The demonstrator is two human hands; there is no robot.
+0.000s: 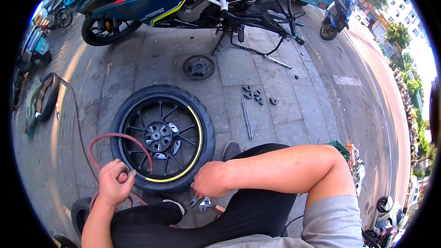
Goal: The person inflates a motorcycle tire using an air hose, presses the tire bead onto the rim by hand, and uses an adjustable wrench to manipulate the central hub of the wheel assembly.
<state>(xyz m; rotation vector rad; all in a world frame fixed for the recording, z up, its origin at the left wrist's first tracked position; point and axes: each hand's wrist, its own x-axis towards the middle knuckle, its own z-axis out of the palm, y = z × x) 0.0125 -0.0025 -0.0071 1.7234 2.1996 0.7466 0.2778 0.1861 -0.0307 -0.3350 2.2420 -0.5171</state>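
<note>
A motorcycle wheel [156,135] lies flat on the paving before me, its black tyre [209,133] fitted around a dark spoked rim with a yellow stripe. My left hand [115,181] is closed around a red air hose [117,135] at the wheel's near left. The hose loops over the rim, and its metal end hangs inside near the spokes. My right hand [211,181] is closed at the tyre's near right edge; its fingertips are mostly hidden. Just below it lie an adjustable wrench [205,204] and another metal tool [195,199], which may touch the fingers.
Beyond the wheel lie a rear sprocket [199,67], several black rubber blocks [253,95] and a tyre lever [248,118]. A motorcycle [197,4] stands across the far side, its chain [257,51] hanging down. Another tyre [48,97] is at left; a road runs along the right.
</note>
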